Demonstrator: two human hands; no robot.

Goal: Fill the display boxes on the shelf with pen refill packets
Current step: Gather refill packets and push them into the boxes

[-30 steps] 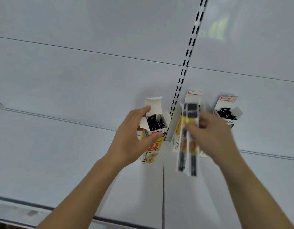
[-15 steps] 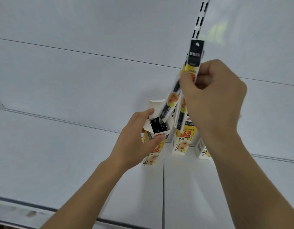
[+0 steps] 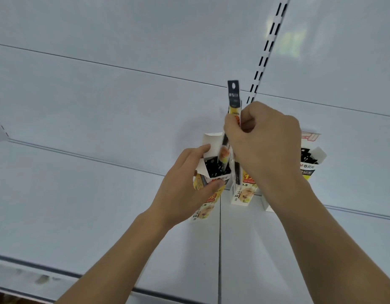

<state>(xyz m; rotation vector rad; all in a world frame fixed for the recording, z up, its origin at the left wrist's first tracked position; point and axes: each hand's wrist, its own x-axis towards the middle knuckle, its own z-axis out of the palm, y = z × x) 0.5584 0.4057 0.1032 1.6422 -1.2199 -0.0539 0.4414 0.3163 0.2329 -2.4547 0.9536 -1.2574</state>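
Here the left hand (image 3: pixel 185 185) reaches up from the lower left, forearm angled toward the middle of the shelf (image 3: pixel 80 205), and wraps the left display box (image 3: pixel 208 183): its thumb lies across the printed front just under the opening, while the fingers curl round the far side by the raised white flap, so its grip is grasping the box. The right hand (image 3: pixel 262 145) comes in from the lower right with the wrist bent and the knuckles up, its grip clenched on pen refill packets (image 3: pixel 233 99) pinched between thumb and curled fingers. The packets stand nearly upright, their black header with the hang hole sticking out above the fist, their lower ends reaching down to the open top of the left box, where dark packets already sit. A middle display box (image 3: pixel 242 194) stands just beside it, partly hidden by the right hand, and a right display box (image 3: pixel 308 163) shows past the wrist, against the white back panel (image 3: pixel 124 40).
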